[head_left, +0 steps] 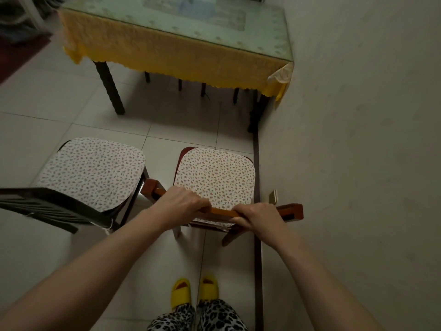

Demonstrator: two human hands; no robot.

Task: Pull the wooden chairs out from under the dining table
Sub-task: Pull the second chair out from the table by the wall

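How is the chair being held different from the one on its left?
The held chair has reddish-brown wood; the left chair looks dark, nearly black. Left hand and right hand grip the held chair's top rail; nobody touches the left chair. Both carry speckled seat cushions and stand clear of the table.

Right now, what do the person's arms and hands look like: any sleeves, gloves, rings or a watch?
Both forearms are bare up to the frame edge, with no sleeve in view. The left hand and right hand wear no gloves, and no ring, watch or bracelet shows. Lower down, leopard-print trousers and yellow slippers are worn.
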